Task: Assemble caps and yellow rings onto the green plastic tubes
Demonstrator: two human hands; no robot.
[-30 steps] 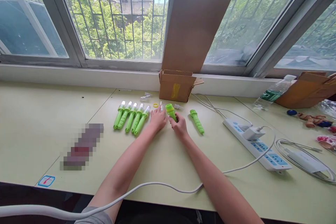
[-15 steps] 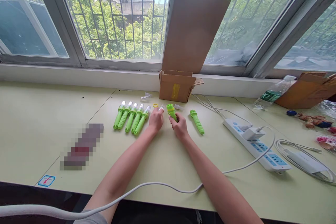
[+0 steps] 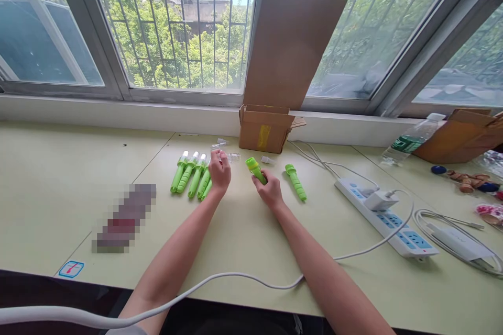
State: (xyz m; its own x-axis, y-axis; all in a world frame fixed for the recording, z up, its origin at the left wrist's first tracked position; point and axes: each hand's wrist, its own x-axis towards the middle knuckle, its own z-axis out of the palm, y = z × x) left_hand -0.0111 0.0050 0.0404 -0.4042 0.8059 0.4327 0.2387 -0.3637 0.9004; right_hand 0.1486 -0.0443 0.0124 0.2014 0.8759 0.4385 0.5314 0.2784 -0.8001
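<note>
My right hand (image 3: 269,188) is wrapped round a green torch-shaped plastic tube (image 3: 254,167), its wide collar tilted up and to the left. My left hand (image 3: 220,171) has its fingers closed at a clear ridged plastic piece (image 3: 234,157), whose end sticks out to the right. That hand partly covers the nearest of several green tubes with clear tips (image 3: 190,178), lying side by side. Another green tube (image 3: 295,182), without a clear tip, lies right of my right hand. Small clear pieces lie beyond my left hand (image 3: 219,145) and near the held tube (image 3: 268,160).
A cardboard box (image 3: 259,131) stands at the back by the window. At right are a white power strip (image 3: 385,220), a coiled cable (image 3: 456,241) and a water bottle (image 3: 411,141). A white cord (image 3: 236,274) crosses in front, over my arms.
My left hand has moved left, over the nearest tipped tubes, away from my right hand. The yellow ring seen beside it is no longer visible. The held tube has tipped slightly left.
</note>
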